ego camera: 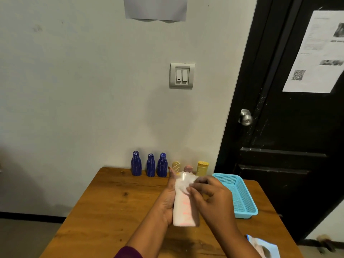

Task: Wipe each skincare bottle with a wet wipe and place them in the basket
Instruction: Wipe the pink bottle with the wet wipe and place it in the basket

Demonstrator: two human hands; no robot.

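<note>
Grips a bottle (183,211) in the curled left hand (168,200), over the desk (111,202), just left of the basket (240,192). Pinches a wipe (183,183) against the bottle's top end with the right hand (210,194), fingers bent, palm down, also left of the basket.

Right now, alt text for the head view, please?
The left hand holds a white bottle over the table while the right hand presses a wet wipe to its top. Six bottles stand behind; a blue basket sits right.
</note>
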